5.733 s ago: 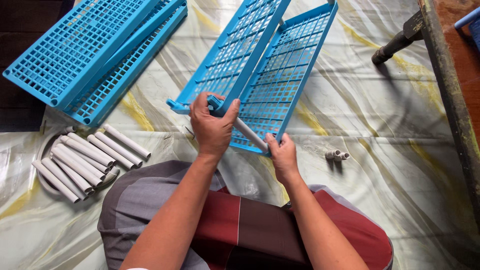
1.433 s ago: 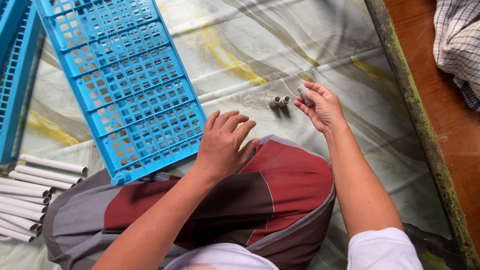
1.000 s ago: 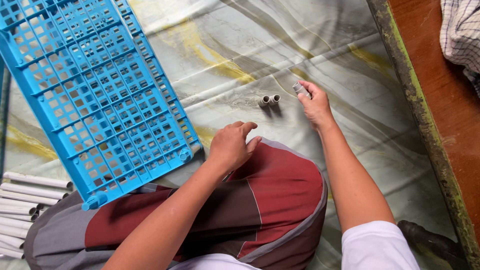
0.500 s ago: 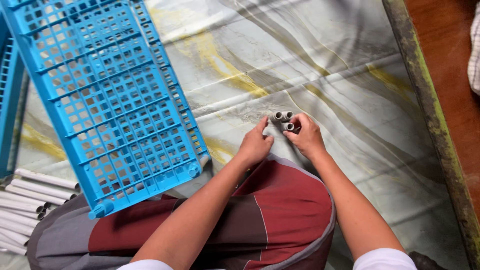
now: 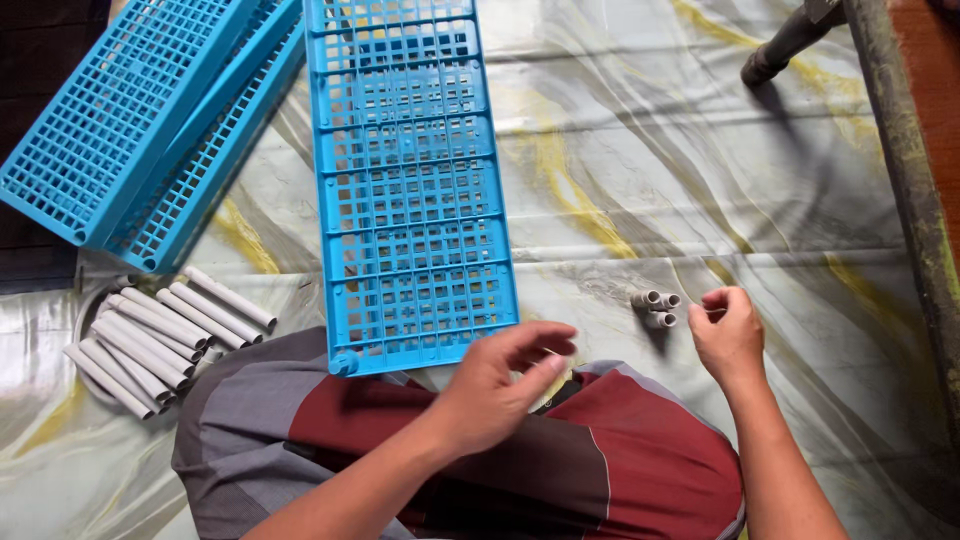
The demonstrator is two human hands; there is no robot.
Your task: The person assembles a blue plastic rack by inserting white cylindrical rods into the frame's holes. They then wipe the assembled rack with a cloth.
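Note:
A long blue plastic grid panel (image 5: 410,180) lies flat on the marbled sheet, its near end at my lap. My left hand (image 5: 500,385) hovers over my lap just below that end, fingers apart and holding nothing. Three short grey tube connectors (image 5: 653,308) lie clustered on the sheet to the right of the panel. My right hand (image 5: 725,335) rests right beside them with its fingers curled in; I cannot tell whether anything small is pinched in it.
Two more blue grid panels (image 5: 130,110) lie stacked at the upper left. Several white tubes (image 5: 160,335) lie in a bundle at my left knee. A dark pipe leg (image 5: 780,45) and a worn wooden edge (image 5: 900,150) bound the right side.
My hands have come apart: the left has drawn back from the connectors toward the panel's near end, and the right has shifted just right of them. The view has swung left.

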